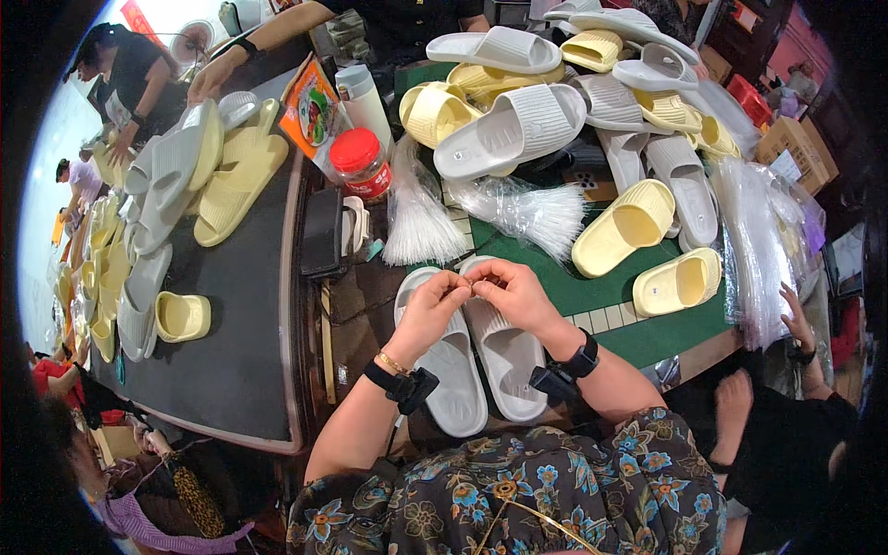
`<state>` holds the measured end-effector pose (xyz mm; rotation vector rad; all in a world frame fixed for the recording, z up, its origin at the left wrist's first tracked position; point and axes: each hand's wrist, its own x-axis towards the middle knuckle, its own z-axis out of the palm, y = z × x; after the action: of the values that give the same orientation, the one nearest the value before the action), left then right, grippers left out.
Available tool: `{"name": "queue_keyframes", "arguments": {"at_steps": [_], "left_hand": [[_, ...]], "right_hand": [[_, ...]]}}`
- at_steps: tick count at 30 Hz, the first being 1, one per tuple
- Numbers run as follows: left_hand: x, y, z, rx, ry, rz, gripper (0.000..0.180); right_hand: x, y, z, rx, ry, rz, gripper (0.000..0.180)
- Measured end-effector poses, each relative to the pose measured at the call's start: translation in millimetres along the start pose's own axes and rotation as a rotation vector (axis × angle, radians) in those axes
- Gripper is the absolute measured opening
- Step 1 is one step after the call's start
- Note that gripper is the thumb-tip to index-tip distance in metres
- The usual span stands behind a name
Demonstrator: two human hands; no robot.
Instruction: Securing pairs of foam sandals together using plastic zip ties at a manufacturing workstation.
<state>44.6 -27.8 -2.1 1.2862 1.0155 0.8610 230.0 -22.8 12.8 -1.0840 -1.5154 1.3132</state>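
Observation:
A pair of light grey slide slippers lies side by side in front of me, the left slipper (453,393) and the right slipper (513,370) with their heels toward me. My left hand (430,310) and my right hand (520,294) meet over the toe ends, fingertips pinched together. Whatever sits between the fingers is too small to make out. Both hands partly cover the slippers' straps. Just beyond them lie two bundles of thin white plastic strips, one bundle (421,217) upright in its bag and another bundle (532,217) fanned to the right.
Grey and yellow slippers (509,134) pile up at the back. A red-lidded jar (361,162) and a black case (322,231) stand left. Clear plastic bags (763,250) lie right, near another person's hand (795,314). More slippers cover a dark conveyor belt (236,342).

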Motion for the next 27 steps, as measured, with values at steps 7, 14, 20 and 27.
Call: {"name": "queue_keyframes", "arguments": {"at_steps": [7, 14, 20, 27], "left_hand": [[-2, 6, 1, 0.036, 0.034, -0.01, 0.008], [-4, 2, 12, 0.153, 0.127, 0.053, 0.008], [-5, 3, 14, 0.097, 0.198, 0.118, 0.009], [-6, 4, 14, 0.17, 0.211, 0.184, 0.012]], "right_hand": [[-6, -5, -2, -0.028, 0.027, 0.02, 0.011], [-8, 6, 2, 0.196, 0.089, -0.041, 0.008], [-11, 3, 3, 0.119, 0.116, -0.029, 0.009], [-12, 1, 6, -0.028, 0.142, -0.044, 0.011]]}}
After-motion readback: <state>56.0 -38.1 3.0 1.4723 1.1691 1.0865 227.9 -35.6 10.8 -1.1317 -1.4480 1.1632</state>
